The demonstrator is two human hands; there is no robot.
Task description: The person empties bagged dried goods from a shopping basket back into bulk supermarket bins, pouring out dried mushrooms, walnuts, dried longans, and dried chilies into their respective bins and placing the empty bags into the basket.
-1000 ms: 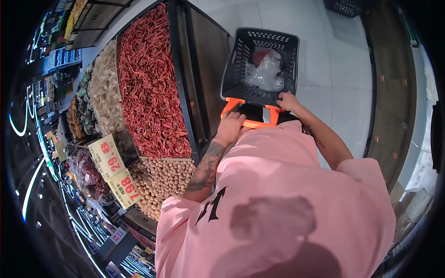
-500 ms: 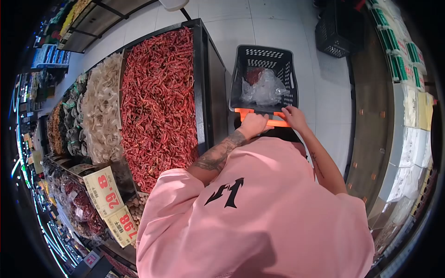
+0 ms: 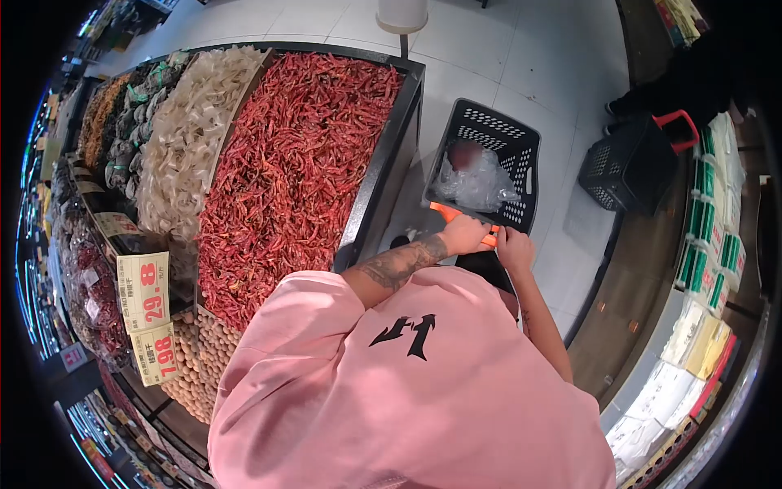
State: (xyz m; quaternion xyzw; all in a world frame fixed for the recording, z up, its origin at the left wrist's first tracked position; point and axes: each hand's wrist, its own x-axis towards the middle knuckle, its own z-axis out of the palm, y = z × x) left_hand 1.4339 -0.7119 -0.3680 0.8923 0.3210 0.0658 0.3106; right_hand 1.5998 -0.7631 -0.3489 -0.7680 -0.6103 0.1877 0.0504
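A black shopping basket (image 3: 528,175) with perforated walls stands in front of me. Inside it lie a clear plastic bag (image 3: 481,183) and something dark red, partly blurred. My left hand (image 3: 466,235) is closed around the basket's orange handle (image 3: 444,212). At the handle's right end, my right hand (image 3: 515,248) also grips it, fingers curled. To the left of the basket is a display bin full of dried red chilies (image 3: 293,155); neither hand touches it.
Further left are pale dried strips (image 3: 191,138), price signs (image 3: 145,293) and round brown goods (image 3: 199,367). A second black basket (image 3: 627,167) with a red-orange handle is at the right, by a person in dark clothes (image 3: 692,77). Packaged goods (image 3: 700,228) line the right shelf.
My view has turned, so the chili bin and basket appear further right. The second basket shows lower in view, with its handle now visible. Both hands stay on the orange handle.
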